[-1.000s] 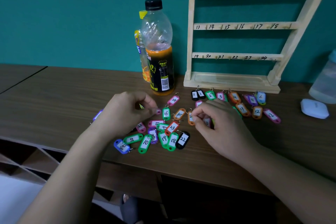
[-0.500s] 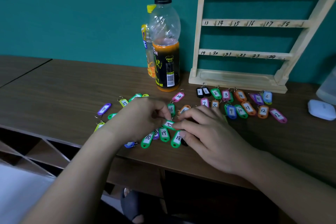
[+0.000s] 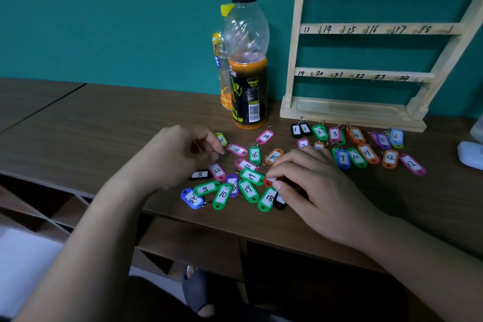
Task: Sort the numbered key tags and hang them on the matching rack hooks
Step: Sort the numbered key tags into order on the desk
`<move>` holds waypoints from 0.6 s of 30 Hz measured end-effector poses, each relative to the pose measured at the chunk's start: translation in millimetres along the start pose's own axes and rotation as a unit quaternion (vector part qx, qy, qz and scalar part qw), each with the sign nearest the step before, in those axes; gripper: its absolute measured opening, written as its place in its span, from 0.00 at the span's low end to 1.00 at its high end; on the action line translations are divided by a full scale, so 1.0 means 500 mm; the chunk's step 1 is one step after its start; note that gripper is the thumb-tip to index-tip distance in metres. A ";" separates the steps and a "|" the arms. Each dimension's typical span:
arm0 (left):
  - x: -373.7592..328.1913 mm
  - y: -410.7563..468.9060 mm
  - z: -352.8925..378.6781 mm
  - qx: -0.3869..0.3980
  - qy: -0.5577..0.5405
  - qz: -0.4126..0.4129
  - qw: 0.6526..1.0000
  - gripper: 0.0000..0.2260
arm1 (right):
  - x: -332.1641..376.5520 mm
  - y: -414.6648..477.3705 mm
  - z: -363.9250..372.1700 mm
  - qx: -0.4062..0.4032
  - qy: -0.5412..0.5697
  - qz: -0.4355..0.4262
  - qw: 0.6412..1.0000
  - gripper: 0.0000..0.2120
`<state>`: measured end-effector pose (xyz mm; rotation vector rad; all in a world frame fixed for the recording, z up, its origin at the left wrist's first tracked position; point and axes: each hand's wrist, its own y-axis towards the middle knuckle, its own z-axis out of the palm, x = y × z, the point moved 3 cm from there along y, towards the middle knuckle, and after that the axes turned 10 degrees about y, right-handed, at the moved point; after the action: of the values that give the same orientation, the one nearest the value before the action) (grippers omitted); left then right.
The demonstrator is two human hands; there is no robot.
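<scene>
Right hand [image 3: 321, 191], pinch grip on red tag [image 3: 268, 182]; left hand [image 3: 177, 154] curled near pink tag [image 3: 236, 149], hold unclear.

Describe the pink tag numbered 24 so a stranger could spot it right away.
Find the black-capped bottle of orange drink left of the wooden rack. Just right of its base lies a pink tag, apart from the pile on the table. It reads 24; the other 24 nearby is an orange tag.
</scene>
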<state>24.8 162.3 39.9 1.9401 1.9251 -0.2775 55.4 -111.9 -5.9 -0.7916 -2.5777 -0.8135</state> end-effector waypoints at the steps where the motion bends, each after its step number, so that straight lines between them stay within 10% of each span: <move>1: -0.001 -0.006 -0.002 0.020 -0.003 -0.003 1.000 0.05 | 0.002 -0.001 0.001 0.008 -0.004 -0.005 1.000 0.12; 18: 0.027 -0.039 0.011 0.122 0.063 -0.016 0.990 0.14 | 0.068 0.008 0.042 0.122 -0.074 -0.038 0.989 0.20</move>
<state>6.6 171.9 27.1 2.1299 2.0882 -0.4267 28.0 -82.7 -5.5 -0.7053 -2.7839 -0.4609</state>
